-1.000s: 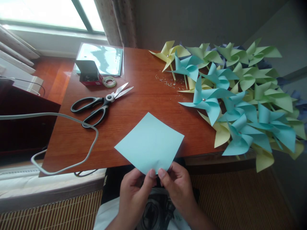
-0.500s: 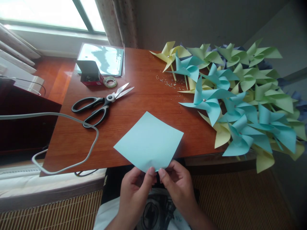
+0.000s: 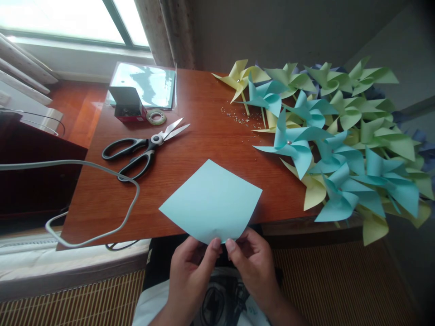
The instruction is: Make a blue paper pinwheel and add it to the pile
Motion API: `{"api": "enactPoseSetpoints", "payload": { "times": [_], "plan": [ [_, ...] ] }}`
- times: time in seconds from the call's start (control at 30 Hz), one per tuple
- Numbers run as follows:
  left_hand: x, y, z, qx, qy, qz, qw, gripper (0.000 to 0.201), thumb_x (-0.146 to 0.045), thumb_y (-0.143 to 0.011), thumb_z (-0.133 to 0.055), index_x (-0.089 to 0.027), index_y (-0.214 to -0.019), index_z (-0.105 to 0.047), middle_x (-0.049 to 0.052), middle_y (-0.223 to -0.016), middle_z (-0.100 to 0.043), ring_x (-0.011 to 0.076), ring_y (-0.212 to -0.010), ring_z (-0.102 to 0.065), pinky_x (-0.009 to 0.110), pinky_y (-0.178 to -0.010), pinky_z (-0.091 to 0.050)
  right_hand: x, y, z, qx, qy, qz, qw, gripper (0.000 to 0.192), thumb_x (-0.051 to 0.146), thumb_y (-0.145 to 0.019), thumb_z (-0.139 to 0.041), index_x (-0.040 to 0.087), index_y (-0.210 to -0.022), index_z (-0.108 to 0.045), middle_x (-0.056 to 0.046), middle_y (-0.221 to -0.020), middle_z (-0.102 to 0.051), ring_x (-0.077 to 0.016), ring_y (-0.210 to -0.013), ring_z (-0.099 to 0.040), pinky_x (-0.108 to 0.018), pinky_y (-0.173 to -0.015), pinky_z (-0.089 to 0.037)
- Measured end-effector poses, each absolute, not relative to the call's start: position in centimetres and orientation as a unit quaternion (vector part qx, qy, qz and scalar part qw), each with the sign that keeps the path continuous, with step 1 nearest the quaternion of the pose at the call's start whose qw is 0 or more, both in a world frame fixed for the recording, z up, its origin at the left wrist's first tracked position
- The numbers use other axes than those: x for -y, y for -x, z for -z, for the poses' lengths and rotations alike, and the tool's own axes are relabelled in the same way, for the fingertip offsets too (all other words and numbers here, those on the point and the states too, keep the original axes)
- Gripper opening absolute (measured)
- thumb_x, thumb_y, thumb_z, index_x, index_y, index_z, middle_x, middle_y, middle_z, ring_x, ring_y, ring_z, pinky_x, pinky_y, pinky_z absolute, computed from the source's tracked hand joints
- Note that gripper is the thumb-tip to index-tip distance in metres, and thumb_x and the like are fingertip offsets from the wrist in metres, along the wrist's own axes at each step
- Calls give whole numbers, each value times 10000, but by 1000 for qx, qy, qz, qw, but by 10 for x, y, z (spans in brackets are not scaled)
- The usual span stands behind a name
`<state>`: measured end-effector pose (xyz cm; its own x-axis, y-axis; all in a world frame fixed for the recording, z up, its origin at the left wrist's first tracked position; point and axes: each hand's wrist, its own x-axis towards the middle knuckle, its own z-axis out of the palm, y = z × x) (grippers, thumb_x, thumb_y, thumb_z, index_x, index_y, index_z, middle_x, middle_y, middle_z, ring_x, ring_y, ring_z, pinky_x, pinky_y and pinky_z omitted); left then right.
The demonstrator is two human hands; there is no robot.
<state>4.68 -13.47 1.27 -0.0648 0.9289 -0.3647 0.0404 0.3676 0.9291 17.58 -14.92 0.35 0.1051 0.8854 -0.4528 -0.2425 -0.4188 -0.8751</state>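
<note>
A light blue square of paper (image 3: 211,201) is held by its near corner, turned like a diamond so that its far corner points across the table; most of the sheet lies flat over the near edge of the wooden table (image 3: 200,145), and the pinched corner hangs just past that edge. The left hand (image 3: 190,276) grips this corner from the left, thumb on top and fingers curled beneath, and the right hand (image 3: 253,262) grips it from the right in the same way, the two thumb tips nearly touching on the paper. Both hands are closed tight on the sheet and hold nothing else. To the left of the paper and farther off lie black-handled scissors (image 3: 142,147), blades slightly parted and pointing right. A grey cable (image 3: 112,170) loops over the near left part of the table, just beside the scissor handles. Beyond the scissors, toward the far left corner, stands a small open box (image 3: 127,103) with a red base, with a roll of tape (image 3: 155,117) just beside it on the right and a clear plastic sleeve (image 3: 147,83) lying flat behind it. To the right of the paper, a heap of paper pinwheels (image 3: 336,136) in blue, green and yellow covers the right side of the table and spills past its edge. Small shiny bits (image 3: 238,116) are scattered on the wood near the far pinwheels.
</note>
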Motion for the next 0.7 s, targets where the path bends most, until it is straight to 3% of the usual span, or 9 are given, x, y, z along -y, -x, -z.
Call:
{"api": "enactPoseSetpoints", "payload": {
  "times": [0.23,0.7],
  "plan": [
    [136,-44,-13,-627,-412,-380,541,267,-352,-832,-708,-155,-654,-683,15,-520,-647,135,-461,-567,199,-448,-456,150,-176,-4,279,575,-616,460,253,405,-886,-702,176,-781,-684,-53,-737,-738,-177,-687,-675,-275,-665,-549],
    [133,-46,-14,-649,-397,-371,532,270,-362,-817,-726,-154,-647,-698,29,-543,-679,139,-479,-586,200,-458,-468,147,-176,-7,281,582,-603,467,242,392,-877,-721,169,-783,-706,-23,-674,-690,-138,-608,-618,-232,-595,-509]
  ]
}}
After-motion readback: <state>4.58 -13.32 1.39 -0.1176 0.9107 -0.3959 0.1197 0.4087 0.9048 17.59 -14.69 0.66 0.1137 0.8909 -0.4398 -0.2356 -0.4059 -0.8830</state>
